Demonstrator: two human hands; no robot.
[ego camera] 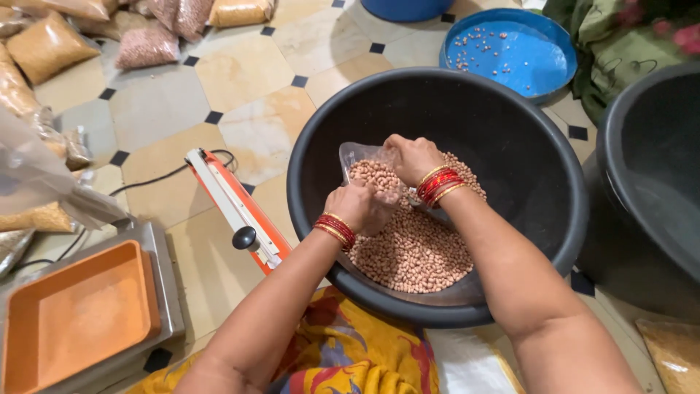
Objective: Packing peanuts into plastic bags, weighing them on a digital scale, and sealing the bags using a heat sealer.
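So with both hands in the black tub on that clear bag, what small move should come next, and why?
Probably lift the clear bag upright. It lies tilted on the peanuts in the black tub, already partly filled, with the right hand at its mouth and the left hand closed beside it, so nuts could spill back out.

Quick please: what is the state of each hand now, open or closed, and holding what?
Left hand: closed into a fist over the peanuts in the black tub.
Right hand: closed, gripping the clear plastic bag.

Tiled floor (240,73); black tub (525,168); sealer (233,208)
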